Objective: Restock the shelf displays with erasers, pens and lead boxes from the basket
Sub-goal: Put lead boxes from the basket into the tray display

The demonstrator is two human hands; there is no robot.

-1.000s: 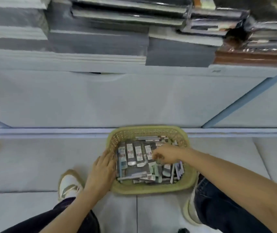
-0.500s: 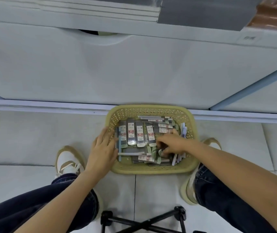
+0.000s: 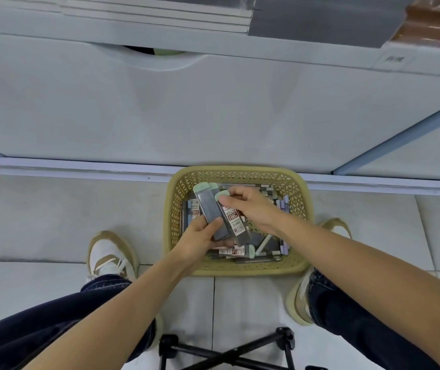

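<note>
Two hands, one bundle, all of it happening right over the basket. Starting on the left: a white-and-tan sneaker [image 3: 110, 256] is planted on the pale floor tiles [image 3: 39, 222] with the knee bent, so I'd guess the person is crouched or sitting low to reach stock at floor level.

Next is the left hand [image 3: 200, 243], curled round the bottom ends of a couple of slim dark-grey plastic lead boxes with mint-green caps [image 3: 208, 206], fanned upward. It looks like the collecting hand, which makes sense if you want to carry several to the shelf in one go.

Touching that fan is another grey lead box with a red-and-white label [image 3: 233, 220]. The right hand [image 3: 250, 209] pinches it near its mint cap, thumb in front, fingers behind. My read is that it's being added to the bundle, but honestly it could be getting sorted out instead.

All this is held just above the yellow plastic lattice basket [image 3: 240, 271], which sits on the floor against the base of the white shelf unit [image 3: 213, 108], between the feet. More boxes lie loose inside, and some lilac-capped pens [image 3: 285, 206] stand at its right wall. Erasers? Can't pick any out. None of this handful has reached a display yet, so it's early in the pick-up.
</note>
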